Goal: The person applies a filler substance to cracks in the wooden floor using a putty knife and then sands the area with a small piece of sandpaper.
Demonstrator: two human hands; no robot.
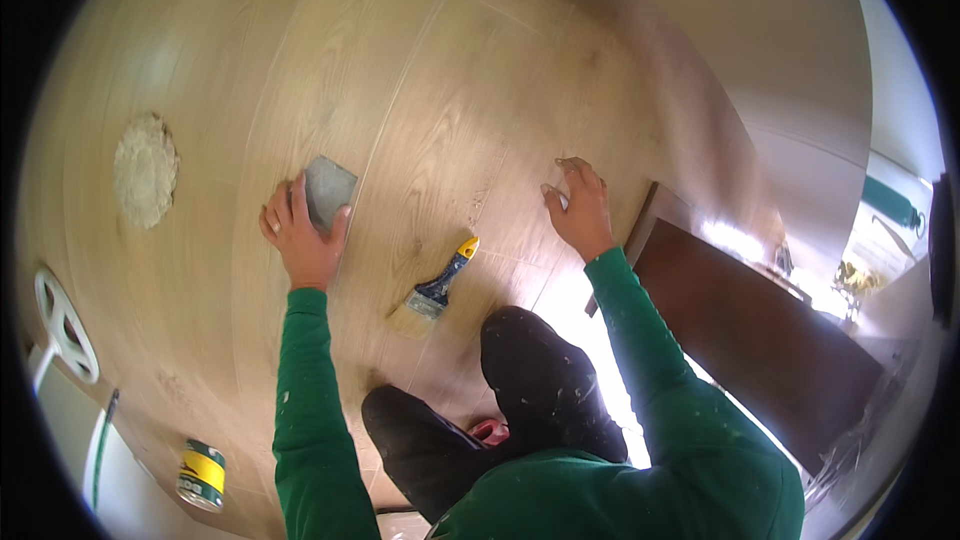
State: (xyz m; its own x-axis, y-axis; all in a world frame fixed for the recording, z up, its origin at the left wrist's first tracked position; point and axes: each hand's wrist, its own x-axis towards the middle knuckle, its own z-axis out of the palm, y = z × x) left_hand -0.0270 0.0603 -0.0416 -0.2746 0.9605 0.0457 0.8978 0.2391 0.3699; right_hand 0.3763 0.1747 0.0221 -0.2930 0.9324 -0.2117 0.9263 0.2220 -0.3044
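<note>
My left hand (305, 245) grips a flat grey square-edged piece (330, 190), thumb on one side and fingers on the other, against the wood-look floor. Its exact kind does not show. My right hand (583, 210) hovers at or just over the boards further right, fingers curved and thumb apart; I make out nothing held in it. Between the two hands, nearer my knees, lies a wide paintbrush (437, 288). Its handle is dark blue with a yellow end, and its pale bristles point toward my left knee.
At the far left a round pale, rough patch or mat (147, 171) lies on the floor (400, 90). Below it are a white wheel-like base (66, 325) and a green-and-yellow can (201, 475). A dark brown panel (750, 320) stands to my right. A red object (489, 431) shows between my knees.
</note>
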